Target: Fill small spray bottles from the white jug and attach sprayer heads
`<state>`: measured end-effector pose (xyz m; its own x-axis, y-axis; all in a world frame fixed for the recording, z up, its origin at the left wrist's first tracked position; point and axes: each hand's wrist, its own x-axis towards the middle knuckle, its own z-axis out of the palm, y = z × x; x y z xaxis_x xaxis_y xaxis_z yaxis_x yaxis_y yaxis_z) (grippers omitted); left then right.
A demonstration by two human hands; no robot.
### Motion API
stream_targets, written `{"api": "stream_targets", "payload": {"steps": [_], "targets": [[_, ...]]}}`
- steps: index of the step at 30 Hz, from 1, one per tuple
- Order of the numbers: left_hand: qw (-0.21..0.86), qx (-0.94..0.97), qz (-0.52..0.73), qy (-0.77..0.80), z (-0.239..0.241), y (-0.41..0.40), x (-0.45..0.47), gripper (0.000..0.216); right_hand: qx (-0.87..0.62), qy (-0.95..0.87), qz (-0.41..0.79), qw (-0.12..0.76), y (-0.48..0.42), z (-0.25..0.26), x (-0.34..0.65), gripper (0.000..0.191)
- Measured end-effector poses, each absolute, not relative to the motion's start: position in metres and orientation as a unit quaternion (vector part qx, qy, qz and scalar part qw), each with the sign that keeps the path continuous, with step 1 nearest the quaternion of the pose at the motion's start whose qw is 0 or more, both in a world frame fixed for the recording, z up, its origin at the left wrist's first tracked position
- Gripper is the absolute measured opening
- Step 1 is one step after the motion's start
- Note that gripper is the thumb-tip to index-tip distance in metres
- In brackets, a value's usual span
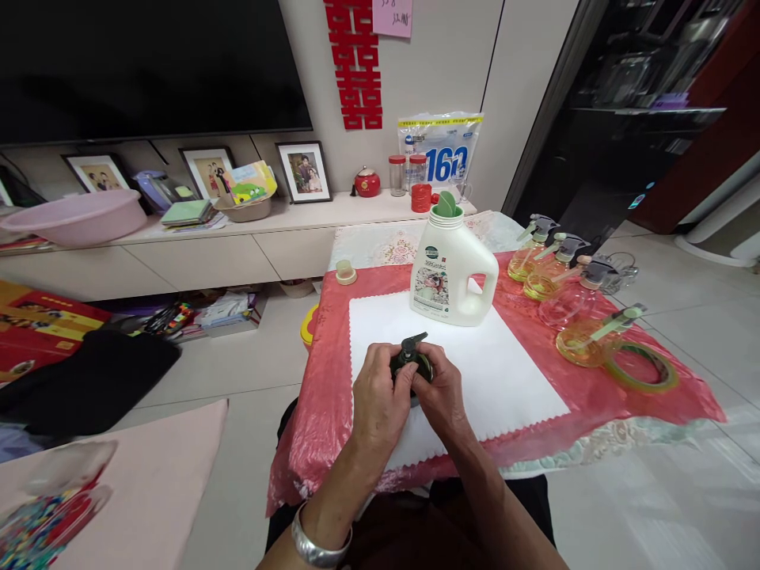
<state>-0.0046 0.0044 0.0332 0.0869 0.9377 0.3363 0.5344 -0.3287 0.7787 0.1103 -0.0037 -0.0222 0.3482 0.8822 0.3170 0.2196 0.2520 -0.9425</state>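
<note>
Both hands meet over a white cloth (511,372) on the small table. My left hand (378,396) and my right hand (442,393) are closed around a dark green spray-bottle head (411,356); whatever lies under it is hidden by my fingers. Just beyond stands a white detergent jug (450,273) with a green funnel (446,205) in its mouth. A small pale cap (346,274) lies at the table's far left.
Several spray bottles (561,277) of yellow liquid and a roll of tape (642,366) sit on the red table cover (321,412) at the right. A low shelf (237,229) behind carries photo frames, a pink basin (77,215) and jars.
</note>
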Motion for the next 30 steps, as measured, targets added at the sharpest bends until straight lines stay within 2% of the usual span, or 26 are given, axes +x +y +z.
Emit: {"api": "stream_targets", "payload": {"steps": [10,12,16,18,30], "targets": [[0.364,0.620,0.450,0.530,-0.010,0.007,-0.031,0.037,-0.547,-0.560,0.201,0.589,-0.008,-0.016,0.097,0.033],[0.392,0.602,0.432,0.546,-0.025,0.007,-0.034,0.042,-0.554,-0.570,0.199,0.573,-0.009,-0.020,0.095,0.044],[0.413,0.589,0.410,0.561,-0.053,0.007,-0.040,0.046,-0.576,-0.575,0.210,0.542,-0.015,-0.036,0.093,0.088],[0.399,0.595,0.409,0.565,-0.063,0.007,-0.043,0.045,-0.581,-0.581,0.215,0.528,-0.017,-0.044,0.093,0.100],[0.335,0.666,0.402,0.531,-0.073,0.002,-0.043,0.044,-0.591,-0.565,0.179,0.548,-0.022,-0.043,0.117,0.103]]}}
